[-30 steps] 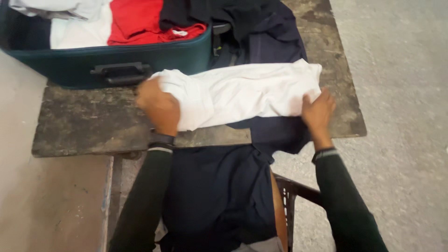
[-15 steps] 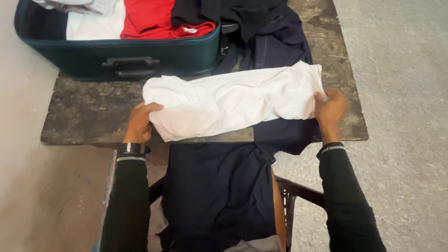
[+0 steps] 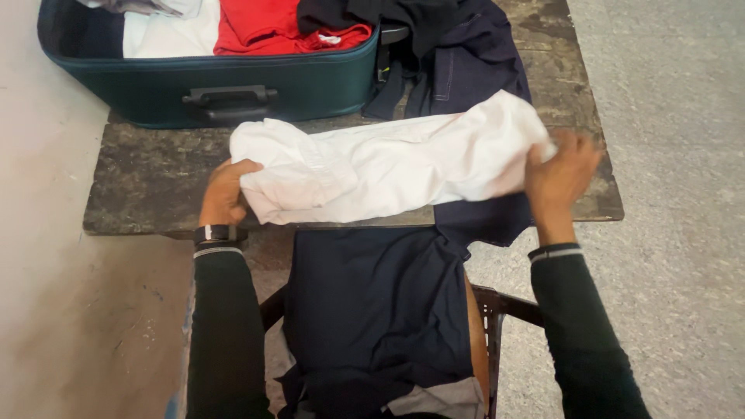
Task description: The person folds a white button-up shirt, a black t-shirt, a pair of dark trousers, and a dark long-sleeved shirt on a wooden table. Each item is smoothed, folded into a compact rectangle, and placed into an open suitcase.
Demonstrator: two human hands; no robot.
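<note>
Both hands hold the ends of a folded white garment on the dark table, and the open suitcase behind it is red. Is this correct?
Not quite: the suitcase is dark teal; only a garment inside it is red. The head view shows this. The left hand and right hand do hold the ends of the white garment on the table.

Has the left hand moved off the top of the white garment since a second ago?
Yes. The left hand slid toward the table's near edge, now under the white garment's end.

one suitcase, one white garment, one table, two hands.
</note>
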